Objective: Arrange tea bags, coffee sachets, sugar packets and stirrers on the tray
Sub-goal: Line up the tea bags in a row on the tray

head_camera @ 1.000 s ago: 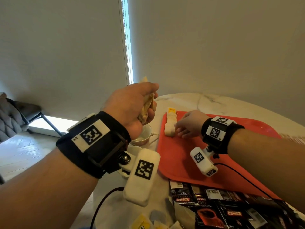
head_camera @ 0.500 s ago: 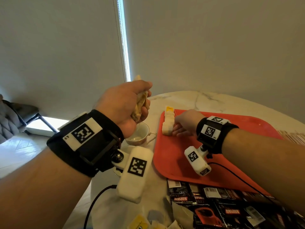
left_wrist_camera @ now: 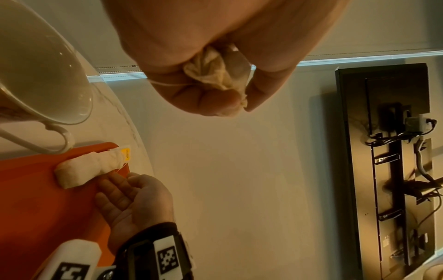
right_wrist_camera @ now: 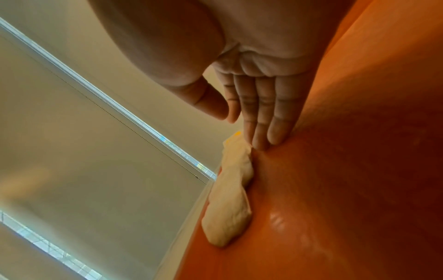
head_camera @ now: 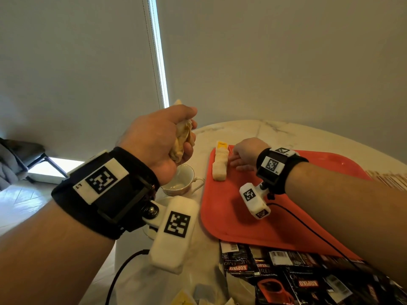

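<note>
A row of pale tea bags [head_camera: 220, 164] [left_wrist_camera: 91, 166] [right_wrist_camera: 231, 199] with a yellow tag lies along the far left edge of the red tray [head_camera: 242, 216] [left_wrist_camera: 36, 199] [right_wrist_camera: 347, 189]. My right hand [head_camera: 240, 158] [left_wrist_camera: 124, 195] [right_wrist_camera: 254, 121] rests flat on the tray beside the row, fingers straight, fingertips touching the far tea bag. My left hand [head_camera: 174, 137] [left_wrist_camera: 215, 81] is raised above the cup and grips a bunch of tea bags [head_camera: 181, 140] [left_wrist_camera: 213, 73] in its fist.
A white teacup [head_camera: 179, 181] [left_wrist_camera: 38, 75] on a saucer stands left of the tray, under my left hand. Black Kopiko coffee sachets [head_camera: 286, 271] and loose tea bags [head_camera: 198, 293] lie on the marble table [head_camera: 275, 130] in front of the tray.
My right hand has opened flat beside the row of tea bags on the tray. My left hand still holds its bunch above the cup, hardly moved.
</note>
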Demonstrator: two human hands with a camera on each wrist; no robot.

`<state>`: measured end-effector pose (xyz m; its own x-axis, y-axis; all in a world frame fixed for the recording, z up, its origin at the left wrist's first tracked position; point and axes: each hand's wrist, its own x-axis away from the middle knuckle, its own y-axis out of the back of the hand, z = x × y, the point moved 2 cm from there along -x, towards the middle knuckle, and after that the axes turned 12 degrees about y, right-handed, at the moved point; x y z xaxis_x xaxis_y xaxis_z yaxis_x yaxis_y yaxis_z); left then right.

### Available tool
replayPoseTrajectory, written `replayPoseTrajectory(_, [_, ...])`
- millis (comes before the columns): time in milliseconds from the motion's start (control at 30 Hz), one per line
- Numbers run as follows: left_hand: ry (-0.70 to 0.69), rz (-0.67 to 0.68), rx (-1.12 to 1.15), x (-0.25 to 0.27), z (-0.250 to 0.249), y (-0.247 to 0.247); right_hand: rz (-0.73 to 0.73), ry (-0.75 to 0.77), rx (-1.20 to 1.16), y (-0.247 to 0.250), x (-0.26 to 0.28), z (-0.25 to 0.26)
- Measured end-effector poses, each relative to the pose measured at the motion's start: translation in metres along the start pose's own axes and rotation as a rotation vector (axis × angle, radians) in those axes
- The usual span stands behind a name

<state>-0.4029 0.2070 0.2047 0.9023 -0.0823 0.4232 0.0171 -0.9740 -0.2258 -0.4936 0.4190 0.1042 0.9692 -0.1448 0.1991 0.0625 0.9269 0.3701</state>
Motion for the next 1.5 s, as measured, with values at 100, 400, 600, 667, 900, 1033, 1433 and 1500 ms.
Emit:
replayPoseTrajectory(100, [0.024,0.061,0.047,0.005,0.000,-0.002,-0.071,0.096,0.077,0.013,-0.007,-0.002])
replayPoseTrajectory(400, [0.171,0.412,-0.008,0.042,0.024,-0.014,0.330,0.686,-0.176,0.031,0.105,0.072])
replayPoseTrajectory(600, [0.060,0.312,-0.037,0.064,0.050,-0.023,0.379,0.817,0.069,0.044,0.155,0.077])
replayPoseTrajectory(667, [0.054,0.300,-0.010,0.067,0.055,-0.024,0.361,0.820,0.031,0.048,0.161,0.075])
replayPoseTrajectory(900, [0.114,0.322,0.071,0.078,0.061,-0.023,0.377,0.824,-0.269,0.062,0.175,0.080])
replayPoseTrajectory(1033, [0.108,0.339,0.054,0.079,0.059,-0.024,0.411,1.033,-0.051,0.067,0.182,0.086])
replayPoseTrajectory(1433, [-0.242,0.138,0.038,0.072,0.061,-0.022,0.397,0.680,-0.242,0.067,0.180,0.087])
replayPoseTrajectory(1500, [-0.315,0.099,-0.020,0.069,0.060,-0.020,0.388,0.653,-0.164,0.060,0.180,0.086])
